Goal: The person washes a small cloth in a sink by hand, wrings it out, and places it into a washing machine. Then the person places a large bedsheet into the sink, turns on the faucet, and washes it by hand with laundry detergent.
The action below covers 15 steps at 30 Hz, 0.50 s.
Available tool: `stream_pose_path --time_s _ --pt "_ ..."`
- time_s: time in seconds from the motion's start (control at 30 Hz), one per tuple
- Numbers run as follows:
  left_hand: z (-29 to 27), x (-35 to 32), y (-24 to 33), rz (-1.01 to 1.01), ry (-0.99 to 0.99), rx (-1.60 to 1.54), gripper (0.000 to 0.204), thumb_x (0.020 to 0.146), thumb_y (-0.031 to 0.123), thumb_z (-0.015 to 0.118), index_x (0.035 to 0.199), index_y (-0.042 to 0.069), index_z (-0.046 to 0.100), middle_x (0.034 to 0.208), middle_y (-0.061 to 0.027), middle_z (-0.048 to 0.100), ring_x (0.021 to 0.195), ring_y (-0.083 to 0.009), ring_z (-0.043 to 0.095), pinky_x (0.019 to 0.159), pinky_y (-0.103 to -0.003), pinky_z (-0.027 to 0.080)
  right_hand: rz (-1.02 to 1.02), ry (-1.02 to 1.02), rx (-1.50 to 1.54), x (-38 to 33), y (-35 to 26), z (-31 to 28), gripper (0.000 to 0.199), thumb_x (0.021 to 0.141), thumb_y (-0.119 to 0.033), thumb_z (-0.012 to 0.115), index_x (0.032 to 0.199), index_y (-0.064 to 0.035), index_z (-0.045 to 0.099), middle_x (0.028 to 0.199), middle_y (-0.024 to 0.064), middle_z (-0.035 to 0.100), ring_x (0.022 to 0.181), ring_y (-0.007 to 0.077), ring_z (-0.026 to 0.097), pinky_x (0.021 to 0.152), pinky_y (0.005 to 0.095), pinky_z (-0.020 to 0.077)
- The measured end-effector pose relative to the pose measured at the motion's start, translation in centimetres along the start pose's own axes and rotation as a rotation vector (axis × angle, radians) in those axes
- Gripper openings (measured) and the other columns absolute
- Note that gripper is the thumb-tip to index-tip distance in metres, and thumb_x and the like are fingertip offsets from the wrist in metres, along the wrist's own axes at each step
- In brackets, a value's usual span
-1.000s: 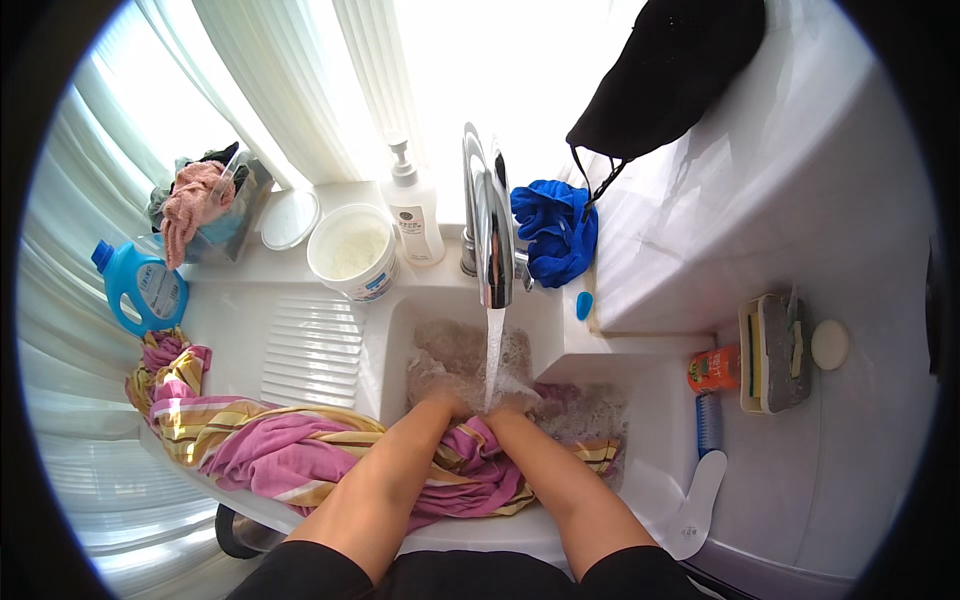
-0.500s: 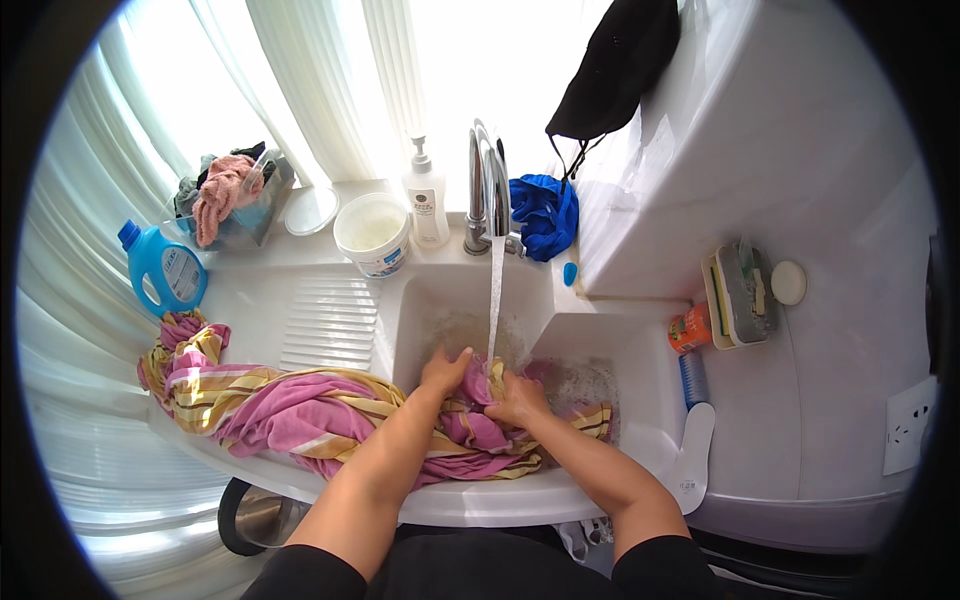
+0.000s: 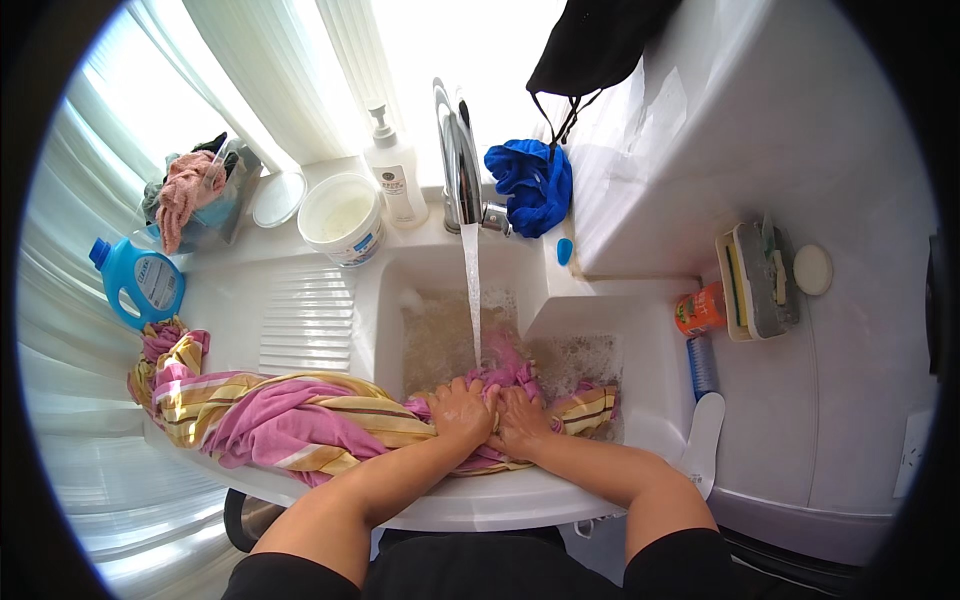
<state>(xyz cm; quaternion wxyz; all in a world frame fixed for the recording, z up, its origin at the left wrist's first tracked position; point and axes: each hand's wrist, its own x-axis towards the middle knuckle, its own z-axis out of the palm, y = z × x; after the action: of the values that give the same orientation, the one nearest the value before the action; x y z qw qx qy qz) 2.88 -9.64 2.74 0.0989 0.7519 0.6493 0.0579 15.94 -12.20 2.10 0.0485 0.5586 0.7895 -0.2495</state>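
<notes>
A long pink, yellow and brown striped cloth (image 3: 275,425) lies twisted along the front of the white sink (image 3: 645,440), its right part bunched in the basin. My left hand (image 3: 461,411) and my right hand (image 3: 520,422) are side by side, closed on the bunched part near the front rim. Some fingertips are hidden in the folds. Water (image 3: 473,290) runs from the chrome tap (image 3: 458,165) onto the cloth just beyond my hands. Foamy, cloudy water (image 3: 430,340) stands in the basin around the fabric.
Behind the washboard ridges (image 3: 308,320) stand a white tub (image 3: 342,222), a pump bottle (image 3: 396,180) and a bin of clothes (image 3: 190,195). A blue detergent bottle (image 3: 145,283) stands left. A blue cloth (image 3: 530,187) lies by the tap; a brush (image 3: 703,400) sits right.
My hands have come closer together and nearer the front rim, gathering the cloth between them. The water falls past them onto the fabric. The whole view has shifted slightly.
</notes>
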Motion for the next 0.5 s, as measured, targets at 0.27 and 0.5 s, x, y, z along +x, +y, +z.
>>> stream_pose_path --time_s 0.27,0.5 --pt "3.1 7.1 -0.8 -0.242 -0.414 -0.101 0.042 0.091 0.044 0.046 0.092 0.010 0.070 0.090 -0.0165 0.068 0.083 -0.0355 0.066 0.072 -0.047 0.051 -0.033 0.230 0.061 6.3 4.6 5.7 0.051 0.075 -0.048 0.060 0.105 -0.0062 0.058 0.090 0.0142 0.063 0.085 0.0325 0.061 0.071 0.0469 0.0467" --pt "1.3 7.5 -2.1 -0.258 -0.474 -0.143 0.050 0.091 0.043 0.041 0.094 0.002 0.069 0.094 -0.0217 0.067 0.092 -0.0392 0.065 0.081 -0.047 0.051 0.050 -0.189 0.311 6.9 2.8 -1.8 0.060 0.074 -0.047 0.064 0.118 -0.0073 0.055 0.104 0.0186 0.064 0.089 0.0349 0.063 0.077 0.0424 0.0503"
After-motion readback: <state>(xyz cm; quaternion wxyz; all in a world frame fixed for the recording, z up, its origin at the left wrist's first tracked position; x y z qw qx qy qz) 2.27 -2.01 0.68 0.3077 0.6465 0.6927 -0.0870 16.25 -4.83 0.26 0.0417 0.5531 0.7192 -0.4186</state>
